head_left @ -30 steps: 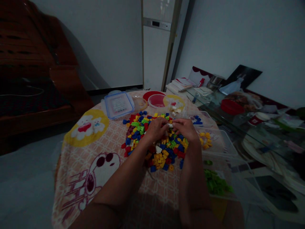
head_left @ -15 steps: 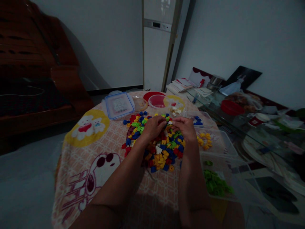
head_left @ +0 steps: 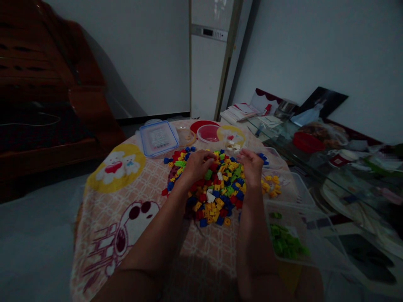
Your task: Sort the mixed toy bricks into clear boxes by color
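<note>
A heap of small red, blue, yellow and green bricks [head_left: 217, 191] lies on a round table under a cartoon-print cloth [head_left: 126, 201]. My left hand [head_left: 195, 165] rests on the far left part of the heap, fingers curled down into the bricks. My right hand [head_left: 252, 164] hovers at the heap's far right edge, fingers bent inward, close to some white pieces [head_left: 233, 147]. What either hand holds, if anything, is hidden. The hands are apart from each other.
Clear tubs stand right of the heap: one with green bricks [head_left: 285, 243], one with yellow bricks [head_left: 271, 184], one with blue bricks [head_left: 261, 157]. A blue-rimmed lid [head_left: 157, 137] and a clear bowl [head_left: 208, 132] sit at the back. A cluttered glass table [head_left: 340, 176] adjoins on the right.
My hands were together over the heap's middle, pinching a small white piece. They have parted and moved toward the far edge, the right toward the white pieces.
</note>
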Action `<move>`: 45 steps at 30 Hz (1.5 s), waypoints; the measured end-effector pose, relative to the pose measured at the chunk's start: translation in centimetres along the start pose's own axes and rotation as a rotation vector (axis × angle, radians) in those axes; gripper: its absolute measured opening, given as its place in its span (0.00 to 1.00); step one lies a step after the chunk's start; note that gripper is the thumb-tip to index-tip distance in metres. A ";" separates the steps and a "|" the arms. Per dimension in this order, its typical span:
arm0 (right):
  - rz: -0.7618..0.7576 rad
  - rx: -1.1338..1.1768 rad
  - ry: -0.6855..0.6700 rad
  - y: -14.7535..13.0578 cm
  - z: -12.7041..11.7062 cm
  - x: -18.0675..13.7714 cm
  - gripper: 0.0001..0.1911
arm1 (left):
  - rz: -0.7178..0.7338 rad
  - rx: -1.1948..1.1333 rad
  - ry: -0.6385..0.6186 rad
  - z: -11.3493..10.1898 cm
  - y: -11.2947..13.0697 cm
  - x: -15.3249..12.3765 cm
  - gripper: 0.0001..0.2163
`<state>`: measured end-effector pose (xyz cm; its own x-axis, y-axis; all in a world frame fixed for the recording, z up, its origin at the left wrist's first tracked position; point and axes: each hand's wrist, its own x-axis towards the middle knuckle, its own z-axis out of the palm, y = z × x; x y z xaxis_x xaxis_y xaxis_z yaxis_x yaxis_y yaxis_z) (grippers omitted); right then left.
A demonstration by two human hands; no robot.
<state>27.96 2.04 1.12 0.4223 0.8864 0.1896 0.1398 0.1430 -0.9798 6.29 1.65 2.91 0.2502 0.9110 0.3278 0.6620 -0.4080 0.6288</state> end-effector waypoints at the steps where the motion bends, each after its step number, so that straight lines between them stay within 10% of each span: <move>1: 0.025 -0.020 -0.028 -0.3 -0.2 -0.2 0.19 | -0.004 -0.007 0.008 -0.2 -0.3 0.0 0.13; 7: 0.127 -0.258 -0.333 -1.7 -0.5 -1.5 0.04 | -0.030 -0.051 0.040 -1.0 -1.6 0.1 0.14; 17: 0.104 -0.589 -0.609 -2.2 1.0 -2.5 0.08 | -0.034 -0.034 0.070 -1.2 -2.0 0.1 0.15; 45: 0.204 -0.204 -0.321 -1.3 -0.5 -1.6 0.07 | -0.033 -0.057 0.097 -1.6 -2.0 0.2 0.14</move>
<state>27.57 0.21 2.14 0.1642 0.9841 -0.0676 0.2699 -0.1107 -0.9565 3.88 2.60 2.80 0.1577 0.9152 0.3708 0.6265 -0.3829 0.6789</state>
